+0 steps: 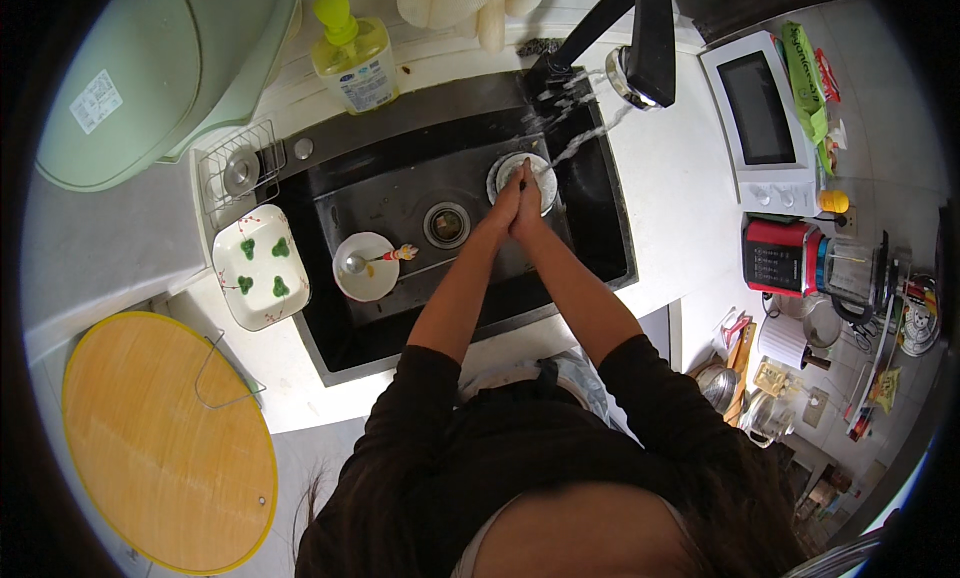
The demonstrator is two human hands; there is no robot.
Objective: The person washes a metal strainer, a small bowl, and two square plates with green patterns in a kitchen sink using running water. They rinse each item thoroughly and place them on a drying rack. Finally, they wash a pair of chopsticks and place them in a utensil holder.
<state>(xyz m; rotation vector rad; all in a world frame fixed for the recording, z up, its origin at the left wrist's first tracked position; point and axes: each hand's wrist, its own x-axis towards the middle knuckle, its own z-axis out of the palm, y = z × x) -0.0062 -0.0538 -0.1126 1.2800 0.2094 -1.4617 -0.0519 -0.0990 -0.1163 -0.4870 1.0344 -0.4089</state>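
My left hand [507, 201] and my right hand [530, 197] are pressed together, fingers pointing towards the back of the sink. They are over a white bowl [550, 191] at the right of the black sink [480, 319]. Whether anything lies between the palms is hidden. From the black faucet [651, 49], a stream of water [589, 136] runs down towards the bowl and my fingertips. A second white bowl [379, 281] stands left of the drain [447, 225], apart from my hands. In it rests a spoon [355, 263] with a colourful handle.
A rectangular dish [261, 274] with green motifs sits by the sink's left rim, near a wire rack [225, 169]. Behind the sink stands a soap pump bottle [356, 60]. A round wooden board [169, 435] is at lower left. A microwave [761, 120] and red blender [780, 259] stand right.
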